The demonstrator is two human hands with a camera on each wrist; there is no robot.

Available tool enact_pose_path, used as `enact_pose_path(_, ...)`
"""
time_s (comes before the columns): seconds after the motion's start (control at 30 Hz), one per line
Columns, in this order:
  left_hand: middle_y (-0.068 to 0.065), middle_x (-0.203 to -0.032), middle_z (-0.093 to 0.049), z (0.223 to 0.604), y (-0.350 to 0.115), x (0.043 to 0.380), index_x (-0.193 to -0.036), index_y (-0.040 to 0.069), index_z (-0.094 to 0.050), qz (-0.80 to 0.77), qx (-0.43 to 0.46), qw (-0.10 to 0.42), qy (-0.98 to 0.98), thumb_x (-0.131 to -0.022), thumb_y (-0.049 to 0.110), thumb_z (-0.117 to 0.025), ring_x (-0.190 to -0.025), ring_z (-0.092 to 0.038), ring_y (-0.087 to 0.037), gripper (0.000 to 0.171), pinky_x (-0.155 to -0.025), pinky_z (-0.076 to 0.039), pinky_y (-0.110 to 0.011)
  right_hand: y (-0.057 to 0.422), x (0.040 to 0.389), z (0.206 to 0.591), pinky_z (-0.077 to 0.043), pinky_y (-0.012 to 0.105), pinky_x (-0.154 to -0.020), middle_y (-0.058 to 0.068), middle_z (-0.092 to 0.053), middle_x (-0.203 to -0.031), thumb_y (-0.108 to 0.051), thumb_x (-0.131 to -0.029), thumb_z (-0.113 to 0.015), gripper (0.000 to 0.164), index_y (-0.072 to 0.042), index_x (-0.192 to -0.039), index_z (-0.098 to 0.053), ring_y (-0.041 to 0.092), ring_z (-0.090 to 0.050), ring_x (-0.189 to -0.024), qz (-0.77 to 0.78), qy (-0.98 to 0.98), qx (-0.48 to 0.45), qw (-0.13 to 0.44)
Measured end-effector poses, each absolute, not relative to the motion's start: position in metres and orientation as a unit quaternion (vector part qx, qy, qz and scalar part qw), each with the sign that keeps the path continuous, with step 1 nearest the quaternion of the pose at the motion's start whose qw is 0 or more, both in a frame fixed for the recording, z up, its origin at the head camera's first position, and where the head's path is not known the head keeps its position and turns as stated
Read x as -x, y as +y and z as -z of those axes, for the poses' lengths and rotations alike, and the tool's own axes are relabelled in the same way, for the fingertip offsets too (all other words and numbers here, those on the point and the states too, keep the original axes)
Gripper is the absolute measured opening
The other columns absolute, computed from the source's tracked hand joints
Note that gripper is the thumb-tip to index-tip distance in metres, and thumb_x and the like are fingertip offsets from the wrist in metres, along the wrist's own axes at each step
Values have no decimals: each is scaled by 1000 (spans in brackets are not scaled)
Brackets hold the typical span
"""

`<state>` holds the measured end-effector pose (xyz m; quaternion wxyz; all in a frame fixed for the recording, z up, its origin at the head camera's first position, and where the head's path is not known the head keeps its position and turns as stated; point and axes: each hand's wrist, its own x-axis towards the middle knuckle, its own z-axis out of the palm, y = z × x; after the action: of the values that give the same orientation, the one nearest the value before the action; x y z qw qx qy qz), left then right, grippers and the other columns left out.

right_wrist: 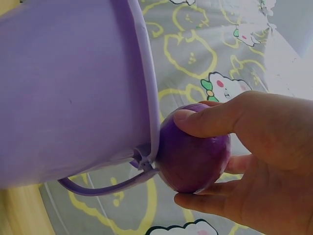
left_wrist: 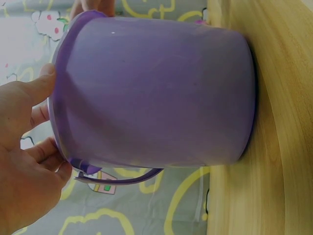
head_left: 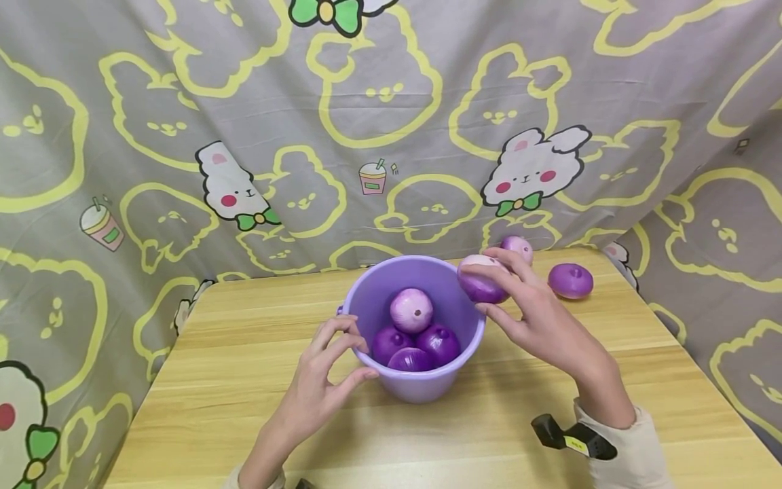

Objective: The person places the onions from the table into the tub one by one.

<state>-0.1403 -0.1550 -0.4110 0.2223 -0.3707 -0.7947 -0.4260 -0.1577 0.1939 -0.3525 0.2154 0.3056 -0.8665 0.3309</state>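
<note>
A light purple bucket [head_left: 421,387] stands on the table with several purple onions inside, one paler onion [head_left: 411,310] on top. My left hand [head_left: 320,373] holds the bucket's near-left rim, and the left wrist view shows thumb and fingertips at the rim. At the right rim my right hand [head_left: 534,309] grips another onion [head_left: 479,284] between thumb and fingers. In the right wrist view this onion [right_wrist: 193,152] is right beside the rim, next to the handle's joint; whether it touches the rim I cannot tell.
Two more onions lie on the table right of the bucket: a pale one [head_left: 518,247] partly behind my right hand, and a darker one [head_left: 571,280]. The wooden table [head_left: 244,339] meets a patterned cloth curtain [head_left: 305,224] at the back. The bucket's handle [left_wrist: 127,181] hangs down.
</note>
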Motion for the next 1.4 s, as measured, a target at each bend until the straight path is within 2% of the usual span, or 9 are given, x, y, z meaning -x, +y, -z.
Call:
enact_pose_path(0.2,-2,-120,-59,411,-155,140,-103,17,-68,424,377,232,-790,-90,36,-78,-126,-55,-37,25,-119,-40,-40,191,156,352,-53,49,-98,8,-45,-150,-3,-88,-81,62,-24,-142,-59,27,-43,-139,-332,-866,-312,208)
enact_pose_path(0.43,-3,-120,-58,411,-155,140,-103,17,-68,425,370,224,-795,-88,32,-81,-127,-54,-36,25,-119,-40,-42,190,156,353,-56,45,-94,7,-45,-151,-7,-88,-81,61,-26,-142,-59,27,-48,-135,-322,-869,-311,212)
enact_pose_path(0.7,-2,-121,-59,411,-155,140,-101,13,-69,424,367,225,-797,-88,33,-81,-128,-54,-33,27,-119,-39,-39,188,157,355,-58,43,-87,5,-44,-152,-10,-90,-81,61,-29,-142,-58,28,-52,-133,-316,-873,-305,213)
enact_pose_path(0.9,-2,-120,-58,411,-155,140,-101,12,-68,425,370,229,-794,-89,35,-80,-129,-53,-29,28,-119,-40,-39,186,155,355,-56,49,-96,4,-42,-154,-9,-90,-80,61,-29,-143,-57,30,-44,-141,-324,-871,-308,205)
enact_pose_path(1.2,-2,-121,-58,412,-155,140,-102,13,-69,425,370,229,-794,-89,34,-80,-127,-54,-33,27,-118,-40,-38,183,155,354,-49,51,-107,5,-43,-154,-7,-90,-80,63,-28,-145,-57,27,-41,-144,-325,-868,-318,198)
enact_pose_path(1.4,-1,-122,-58,412,-155,140,-102,13,-69,425,365,222,-798,-89,35,-79,-129,-53,-33,28,-119,-40,-38,180,155,354,-51,48,-106,6,-44,-153,-7,-90,-79,63,-28,-145,-56,26,-41,-144,-330,-864,-326,194)
